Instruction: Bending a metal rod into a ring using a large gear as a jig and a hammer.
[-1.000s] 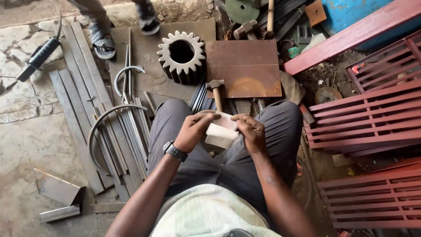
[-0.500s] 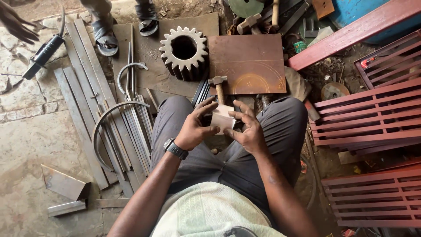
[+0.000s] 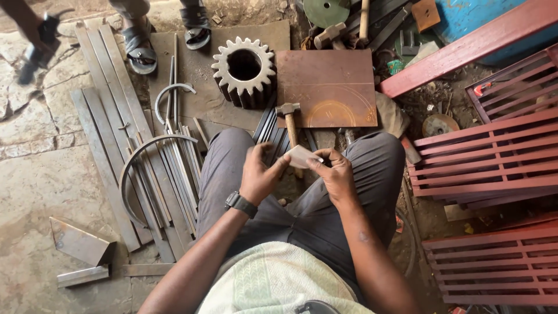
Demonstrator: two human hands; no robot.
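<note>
Seated on the ground, the person pinches a small pale flat piece between both hands above the knees: the left hand, a watch on its wrist, curls its fingers onto the near edge, and the right hand grips the other side. Just beyond lies a hammer, then a rusty square plate beside a big toothed gear

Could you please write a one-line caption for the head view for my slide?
Seated over scrap metal, both hands, left hand and right hand, hold a pale card above a hammer, gear and plate.
</note>
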